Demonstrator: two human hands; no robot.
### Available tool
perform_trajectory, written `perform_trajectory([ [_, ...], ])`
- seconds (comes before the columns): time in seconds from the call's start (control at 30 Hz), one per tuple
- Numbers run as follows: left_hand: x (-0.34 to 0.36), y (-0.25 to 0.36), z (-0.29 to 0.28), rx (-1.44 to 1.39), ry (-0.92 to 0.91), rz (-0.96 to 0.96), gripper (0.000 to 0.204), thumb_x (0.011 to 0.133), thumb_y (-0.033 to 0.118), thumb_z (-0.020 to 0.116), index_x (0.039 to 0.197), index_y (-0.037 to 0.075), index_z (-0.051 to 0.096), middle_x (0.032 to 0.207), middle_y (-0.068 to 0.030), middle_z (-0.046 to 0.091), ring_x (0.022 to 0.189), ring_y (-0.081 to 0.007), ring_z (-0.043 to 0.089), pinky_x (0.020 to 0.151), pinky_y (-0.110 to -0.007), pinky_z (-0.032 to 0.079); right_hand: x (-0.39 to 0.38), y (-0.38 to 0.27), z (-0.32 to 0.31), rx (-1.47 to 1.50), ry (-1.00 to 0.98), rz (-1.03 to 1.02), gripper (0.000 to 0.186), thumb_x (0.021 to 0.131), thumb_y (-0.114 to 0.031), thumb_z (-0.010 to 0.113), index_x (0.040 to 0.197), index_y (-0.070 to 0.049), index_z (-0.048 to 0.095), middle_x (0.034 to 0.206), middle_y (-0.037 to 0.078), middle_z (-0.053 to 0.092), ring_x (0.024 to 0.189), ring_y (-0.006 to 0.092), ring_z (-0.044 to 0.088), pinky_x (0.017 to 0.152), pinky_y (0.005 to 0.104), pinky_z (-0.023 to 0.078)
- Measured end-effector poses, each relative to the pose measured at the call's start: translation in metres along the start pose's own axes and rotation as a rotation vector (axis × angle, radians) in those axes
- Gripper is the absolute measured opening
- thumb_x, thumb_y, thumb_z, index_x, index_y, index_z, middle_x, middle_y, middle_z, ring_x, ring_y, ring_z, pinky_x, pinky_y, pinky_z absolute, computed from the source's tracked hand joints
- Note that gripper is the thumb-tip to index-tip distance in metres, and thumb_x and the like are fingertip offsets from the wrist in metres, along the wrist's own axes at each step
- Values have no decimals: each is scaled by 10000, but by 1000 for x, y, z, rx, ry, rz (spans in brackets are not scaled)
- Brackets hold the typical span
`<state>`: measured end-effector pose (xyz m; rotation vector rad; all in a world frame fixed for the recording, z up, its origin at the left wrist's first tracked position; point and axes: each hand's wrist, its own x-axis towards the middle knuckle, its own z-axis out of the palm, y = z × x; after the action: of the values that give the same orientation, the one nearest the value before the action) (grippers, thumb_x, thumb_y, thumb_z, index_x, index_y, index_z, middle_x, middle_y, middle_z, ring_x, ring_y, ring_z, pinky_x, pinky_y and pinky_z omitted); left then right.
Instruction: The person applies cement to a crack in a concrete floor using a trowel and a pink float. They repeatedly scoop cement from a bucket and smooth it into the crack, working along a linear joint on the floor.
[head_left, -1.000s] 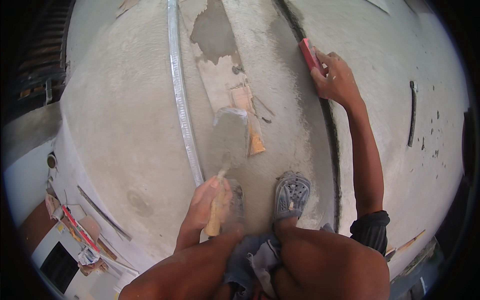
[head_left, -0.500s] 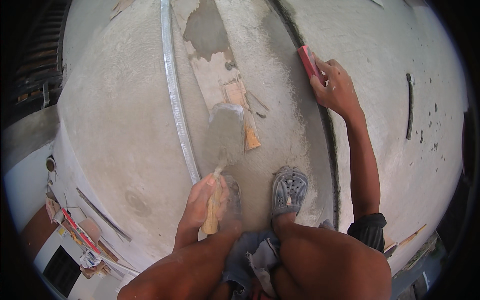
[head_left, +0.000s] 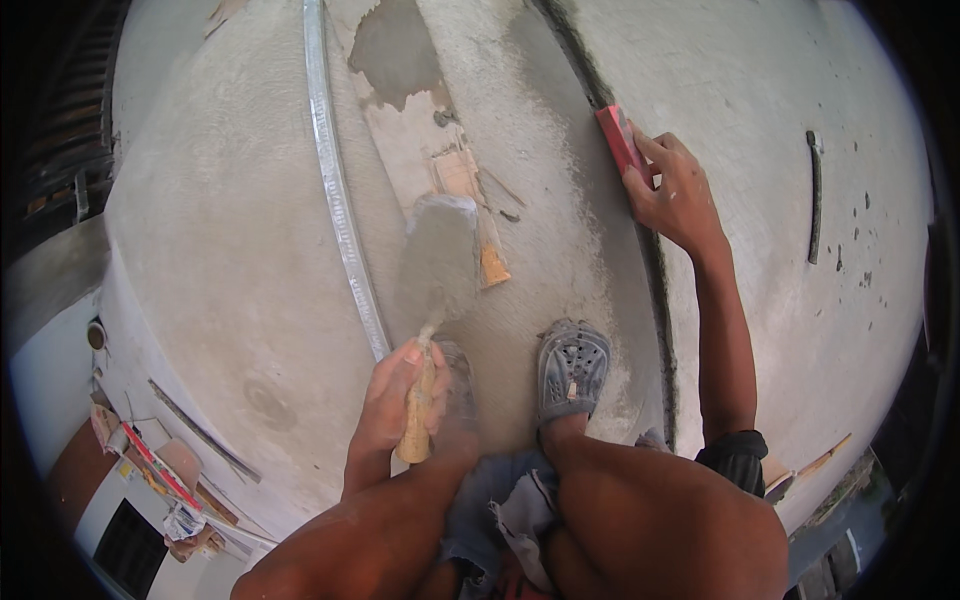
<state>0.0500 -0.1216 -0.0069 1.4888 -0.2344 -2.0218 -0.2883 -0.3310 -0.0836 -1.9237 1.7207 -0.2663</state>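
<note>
My left hand [head_left: 396, 395] is closed round the wooden handle of a trowel [head_left: 433, 262], whose cement-smeared blade points away from me over a long board [head_left: 400, 140] coated in patches of grey cement. In my right hand [head_left: 672, 190] is a red rectangular block [head_left: 620, 137], gripped with thumb and fingers and held against a dark groove [head_left: 657, 285] running lengthwise through the grey concrete. A band of darker, smoother cement lies along the groove's left side.
A long metal strip [head_left: 338, 210] lies left of the board. My clogged feet [head_left: 572, 368] stand on the concrete surface [head_left: 210, 200]. A dark bar [head_left: 814, 200] lies at right; scraps [head_left: 182, 462] pile at lower left, and a dark slatted opening [head_left: 70, 120] is at upper left.
My right hand and the red block have moved along the groove toward me. The view has shifted slightly, so the board and strip appear higher and farther left.
</note>
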Motion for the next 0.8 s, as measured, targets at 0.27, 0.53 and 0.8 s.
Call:
perform_trajectory([
  [0.27, 2, -1, 0, -29, -8, -14, 369, 1140, 375, 428, 1138, 20, 532, 814, -73, 534, 515, -132, 522, 468, -282, 472, -26, 7, -2, 11, -31, 43, 568, 875, -136, 671, 1441, -89, 669, 1028, 192, 651, 935, 347, 668, 866, 457, 533],
  [0.53, 5, -7, 0, -20, 6, 19, 395, 1128, 415, 451, 1115, 28, 527, 790, -81, 543, 449, -120, 489, 394, -271, 453, -70, 11, -6, 24, -73, 109, 578, 868, -131, 675, 1445, -86, 666, 1052, 185, 662, 935, 340, 674, 860, 447, 546],
  [0.8, 2, -1, -2, -39, -13, -18, 382, 1145, 390, 427, 1138, 21, 528, 818, -74, 531, 516, -135, 524, 472, -283, 472, -79, 0, -20, -25, 97, 149, 545, 875, -166, 673, 1415, -93, 691, 1117, 156, 692, 907, 303, 714, 811, 432, 574],
])
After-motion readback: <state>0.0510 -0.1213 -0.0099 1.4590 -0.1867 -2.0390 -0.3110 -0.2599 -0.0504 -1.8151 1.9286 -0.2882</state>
